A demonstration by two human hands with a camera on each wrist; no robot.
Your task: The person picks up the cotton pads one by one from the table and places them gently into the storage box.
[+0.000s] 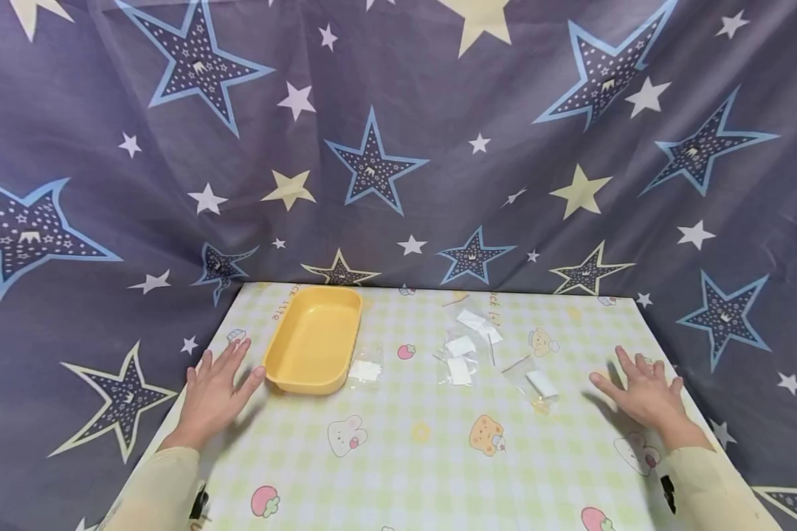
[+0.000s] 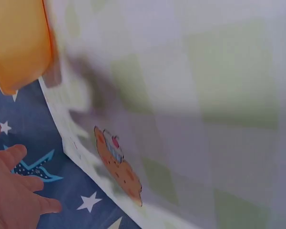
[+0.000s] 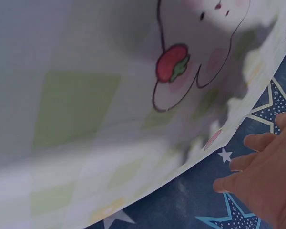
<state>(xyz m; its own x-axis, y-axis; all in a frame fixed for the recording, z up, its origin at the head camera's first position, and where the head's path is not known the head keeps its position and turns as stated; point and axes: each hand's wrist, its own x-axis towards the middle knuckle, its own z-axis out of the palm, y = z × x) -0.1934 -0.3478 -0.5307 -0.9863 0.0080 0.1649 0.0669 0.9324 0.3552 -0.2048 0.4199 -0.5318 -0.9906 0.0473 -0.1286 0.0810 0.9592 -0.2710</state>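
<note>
Yellow tray [image 1: 315, 341]: one, rectangular with rounded corners, open side up, on the left part of the table near its far edge. Long sides run away from the person. Floor of the tray bare.

Small packet [image 1: 367, 370]: one, clear, with white contents, lying flat just beside the tray's right wall toward its near end.

Packet cluster [image 1: 466, 346]: several clear bags with white rectangular pieces, some overlapping, right of the table's middle line, well apart from the tray.

Single bag [image 1: 538, 385]: clear, one white piece inside, reddish strip along one end; set apart from the cluster, on the side toward the right hand [image 1: 649, 394].

Left hand [image 1: 215, 391]: grasping nothing, fingers spread and extended, thumb toward the tray's near left corner. From where I stand I cannot tell whether thumb and tray touch. Shadow cast on the cloth.

Right hand: likewise released, fingers apart and loosely extended, near the table's right edge, well apart from the single bag. Shadow cast toward the middle.

Sleeves [image 1: 156, 487]: pale, on both forearms, a small black item [image 1: 200, 501] at each cuff.

Tablecloth [image 1: 412, 479]: pale green and white check, printed with bears, rabbits and strawberries.

Curtain [image 1: 401, 66]: grey-blue, star-printed, behind and at both sides.
</note>
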